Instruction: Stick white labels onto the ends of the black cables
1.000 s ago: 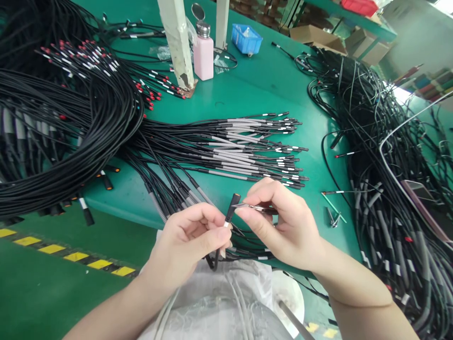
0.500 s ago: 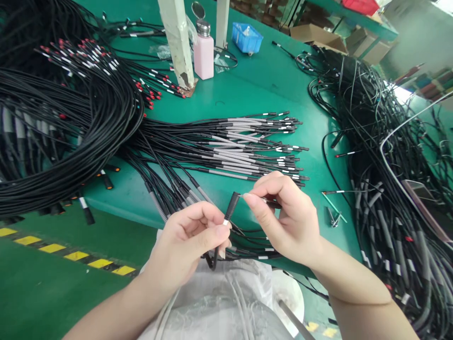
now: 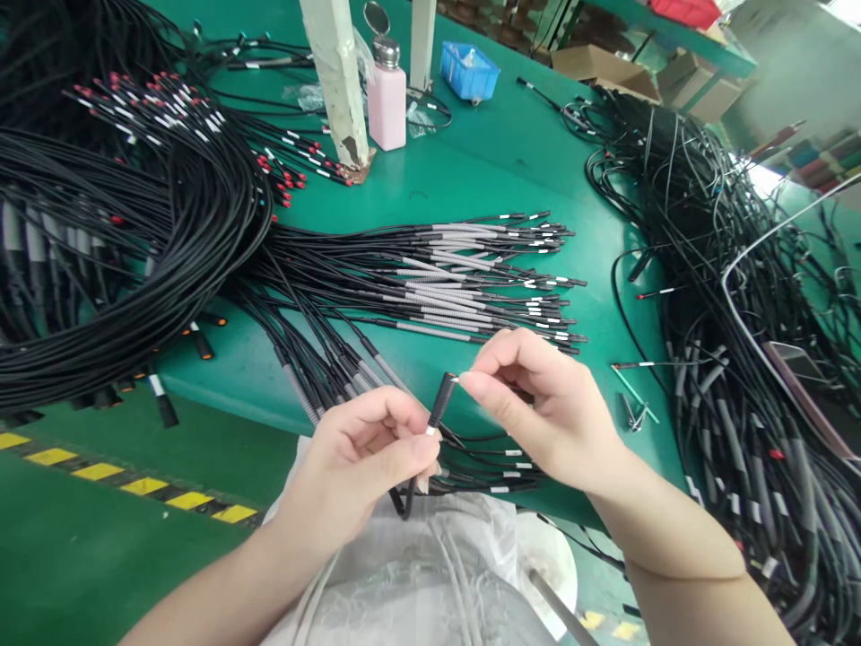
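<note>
My left hand point(image 3: 380, 449) is closed on a black cable, pinching it just below its connector point(image 3: 442, 399), where a white band shows. The connector points up and slightly right, and the cable bends in a loop under the fingers. At the connector's tip, my right hand point(image 3: 531, 404) has thumb and forefinger pinched together. Whatever lies between those fingertips is too small to make out. Behind the hands, a row of black cables with grey ribbed sleeves point(image 3: 447, 301) lies on the green table point(image 3: 498, 179). More cables hang over the near edge below the hands.
Thick coils of black cable point(image 3: 221, 242) fill the left side, and a tangled pile point(image 3: 726, 269) covers the right. A white post point(image 3: 340, 90), a pink pump bottle point(image 3: 387, 108) and a blue bin point(image 3: 471, 72) stand at the back. Small metal pieces point(image 3: 633, 417) lie at right.
Both hands have shifted slightly. The left hand and connector are a little lower, and the right fingertips are still at the connector's tip.
</note>
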Tool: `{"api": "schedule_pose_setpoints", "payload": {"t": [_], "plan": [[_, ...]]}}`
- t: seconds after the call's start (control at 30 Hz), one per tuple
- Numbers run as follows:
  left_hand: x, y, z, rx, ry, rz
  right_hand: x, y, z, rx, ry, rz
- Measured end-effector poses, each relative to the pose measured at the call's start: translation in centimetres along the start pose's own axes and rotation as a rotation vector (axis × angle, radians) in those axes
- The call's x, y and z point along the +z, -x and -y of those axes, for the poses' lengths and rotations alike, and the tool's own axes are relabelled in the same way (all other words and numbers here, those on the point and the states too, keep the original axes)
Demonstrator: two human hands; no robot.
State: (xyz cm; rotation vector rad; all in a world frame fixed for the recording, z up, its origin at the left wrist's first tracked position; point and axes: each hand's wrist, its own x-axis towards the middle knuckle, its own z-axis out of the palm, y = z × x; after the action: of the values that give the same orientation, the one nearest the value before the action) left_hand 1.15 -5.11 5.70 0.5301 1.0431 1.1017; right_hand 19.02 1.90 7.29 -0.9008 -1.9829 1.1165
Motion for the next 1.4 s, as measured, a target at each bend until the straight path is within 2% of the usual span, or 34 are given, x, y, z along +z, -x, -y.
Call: {"api": "schedule_pose_setpoints", "payload": {"t": [0.07,0.1,0.27,0.7,0.77,0.9,0.97,1.1,1.4], "plan": [[-0.01,-0.07,0.05,-0.002,-0.005,-0.006,-0.26,-0.06,0.14,0.065,-0.083,0.079],[-0.02,-0.11,0.07,0.0,-0.007,-0.007,-0.31,-0.06,0.17,0.055,-0.084,0.073],[0.01,-0.12,0.05,0.002,-0.013,-0.008,-0.02,0.19,0.0,-0.118,0.093,-0.147],[0.13,0.03,-0.09,0.011,-0.039,-0.022,0.57,0.33,-0.18,-0.25,0.28,-0.186],[0.13,-0.02,-0.06,0.017,-0.05,-0.031,0.4,0.25,-0.05,-0.193,0.224,-0.159],[0.17,-0.16,0.01,0.014,-0.046,-0.041,-0.12,0.04,0.27,0.019,0.009,-0.007],[0.19,-0.18,0.04,0.009,-0.029,-0.039,-0.21,0.05,0.29,-0.018,0.002,-0.047],[0.19,-0.1,0.04,0.0,-0.005,-0.023,-0.03,0.27,0.08,-0.152,0.133,-0.179],[-0.07,-0.04,0.11,0.009,0.003,-0.009,0.45,0.43,-0.12,-0.202,0.254,-0.16]]}}
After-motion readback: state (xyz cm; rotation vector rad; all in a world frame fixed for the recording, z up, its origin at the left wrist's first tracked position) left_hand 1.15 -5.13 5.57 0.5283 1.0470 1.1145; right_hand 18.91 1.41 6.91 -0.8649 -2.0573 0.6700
